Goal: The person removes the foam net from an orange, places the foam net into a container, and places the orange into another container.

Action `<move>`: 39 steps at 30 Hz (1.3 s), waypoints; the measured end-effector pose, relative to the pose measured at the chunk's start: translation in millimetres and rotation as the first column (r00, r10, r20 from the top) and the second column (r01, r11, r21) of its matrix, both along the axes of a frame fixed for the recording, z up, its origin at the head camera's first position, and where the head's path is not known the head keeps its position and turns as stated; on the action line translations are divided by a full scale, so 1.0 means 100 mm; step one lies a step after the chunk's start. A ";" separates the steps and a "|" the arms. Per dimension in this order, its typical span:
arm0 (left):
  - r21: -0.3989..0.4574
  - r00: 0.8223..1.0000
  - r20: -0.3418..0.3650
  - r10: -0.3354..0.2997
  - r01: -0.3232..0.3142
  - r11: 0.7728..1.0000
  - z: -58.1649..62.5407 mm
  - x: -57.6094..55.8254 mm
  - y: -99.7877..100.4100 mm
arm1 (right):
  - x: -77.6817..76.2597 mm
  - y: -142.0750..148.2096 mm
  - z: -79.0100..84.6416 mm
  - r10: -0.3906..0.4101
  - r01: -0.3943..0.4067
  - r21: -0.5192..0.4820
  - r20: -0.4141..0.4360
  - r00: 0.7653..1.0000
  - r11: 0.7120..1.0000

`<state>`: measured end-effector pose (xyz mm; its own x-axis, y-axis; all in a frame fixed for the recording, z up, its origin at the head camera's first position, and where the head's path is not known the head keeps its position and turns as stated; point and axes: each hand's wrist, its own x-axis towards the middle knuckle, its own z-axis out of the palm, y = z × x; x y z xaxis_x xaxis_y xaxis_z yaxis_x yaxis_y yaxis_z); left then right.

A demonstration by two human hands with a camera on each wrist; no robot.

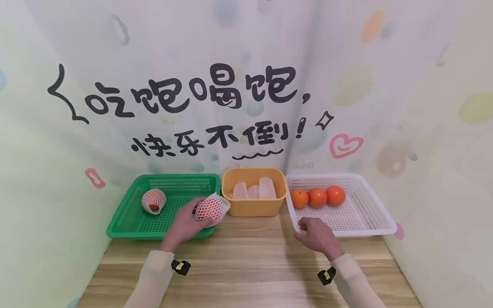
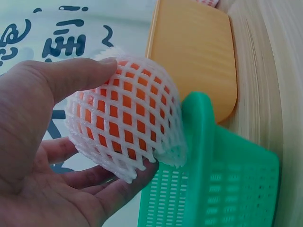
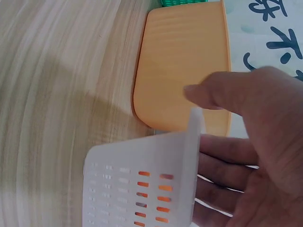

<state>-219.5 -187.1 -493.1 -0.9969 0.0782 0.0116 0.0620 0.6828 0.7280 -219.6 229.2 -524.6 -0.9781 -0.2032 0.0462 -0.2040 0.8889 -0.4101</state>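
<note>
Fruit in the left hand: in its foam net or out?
In: the white foam net wraps round the orange fruit, whose surface shows through the mesh in the left-wrist view. The left hand holds both.

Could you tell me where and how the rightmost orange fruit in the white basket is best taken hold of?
I would grip the rightmost fruit around its round sides, coming from above and slightly from the right, with the right hand. The white basket has an open top, and this fruit's right and near sides are free, whereas the middle fruit crowds its left side.
</note>
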 end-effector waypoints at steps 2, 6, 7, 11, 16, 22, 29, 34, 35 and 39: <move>0.021 1.000 -0.012 0.006 -0.006 1.000 -0.01 0.01 0.05 | -0.01 -0.02 -0.01 -0.005 0.003 -0.025 -0.042 0.999 1.000; 0.063 0.999 -0.038 -0.008 0.011 0.998 -0.03 0.03 0.17 | -0.02 -0.08 -0.01 -0.006 -0.008 -0.093 -0.158 0.987 0.996; 0.079 0.999 -0.045 -0.012 0.016 0.997 -0.04 0.03 0.20 | -0.02 -0.11 -0.02 -0.005 -0.015 -0.114 -0.178 0.984 0.993; 0.149 0.999 -0.051 -0.016 0.024 0.989 -0.11 0.03 0.33 | -0.02 -0.26 -0.01 -0.006 -0.039 -0.225 -0.193 0.981 0.974; 0.214 0.999 -0.027 -0.019 0.024 0.977 -0.25 0.02 0.52 | 0.00 -0.45 -0.06 0.005 -0.047 -0.335 -0.125 0.992 0.941; 0.310 0.999 -0.003 -0.052 0.050 0.949 -0.50 0.03 0.74 | 0.00 -0.62 -0.20 0.053 -0.036 -0.454 0.023 0.998 0.890; 0.403 0.994 0.049 -0.094 0.066 0.913 -0.80 0.04 0.97 | 0.00 -0.73 -0.38 0.157 -0.088 -0.550 0.080 0.984 0.830; 0.514 0.990 0.065 -0.128 0.077 0.855 -0.96 0.05 1.07 | -0.03 -0.81 -0.53 0.196 -0.099 -0.591 0.103 0.975 0.801; 0.534 0.989 0.068 -0.131 0.075 0.842 -0.99 0.05 1.08 | -0.03 -0.83 -0.55 0.205 -0.106 -0.600 0.099 0.974 0.793; 0.573 0.987 0.075 -0.143 0.074 0.816 -1.09 0.06 1.15 | -0.03 -0.86 -0.63 0.228 -0.114 -0.646 0.095 0.969 0.755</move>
<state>-213.4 -72.1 -602.5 -0.9797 0.1994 -0.0202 0.0082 0.1405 0.9901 -222.6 143.7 -587.2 -0.9346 -0.3478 0.0737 -0.2099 0.3724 -0.9040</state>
